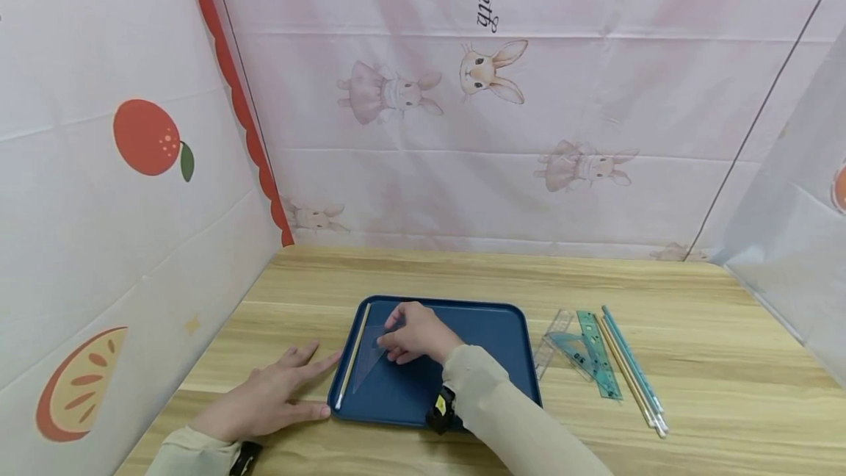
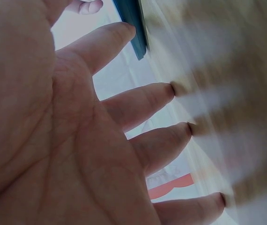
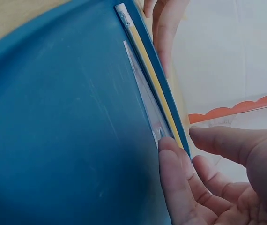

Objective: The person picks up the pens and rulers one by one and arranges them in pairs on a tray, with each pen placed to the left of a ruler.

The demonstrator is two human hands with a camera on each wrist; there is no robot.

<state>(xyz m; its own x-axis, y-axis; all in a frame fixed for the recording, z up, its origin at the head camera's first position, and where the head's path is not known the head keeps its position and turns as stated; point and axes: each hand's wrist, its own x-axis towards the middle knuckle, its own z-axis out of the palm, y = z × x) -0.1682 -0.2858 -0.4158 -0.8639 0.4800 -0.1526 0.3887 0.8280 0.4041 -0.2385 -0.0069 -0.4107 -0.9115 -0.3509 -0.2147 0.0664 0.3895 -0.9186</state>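
Observation:
A clear set square (image 1: 370, 358) lies in the blue tray (image 1: 463, 322), beside a yellow pencil (image 1: 353, 355) that runs along the tray's left side. My right hand (image 1: 416, 333) is over the set square, its fingertips at the upper edge. In the right wrist view the thumb stands apart from the fingers (image 3: 173, 173), and the set square (image 3: 147, 103) seems to lie flat. Spread out beside the tray, my left hand (image 1: 271, 395) rests its fingertips on the table. Its thumb and index finger reach the tray's left rim.
Right of the tray lie a clear ruler (image 1: 545, 355), a bluish set square (image 1: 575, 351) and a teal ruler (image 1: 598, 355). Several pencils (image 1: 631, 369) lie together further right. Printed cloth walls (image 1: 423, 189) enclose the wooden table (image 1: 727, 358) at the back and sides.

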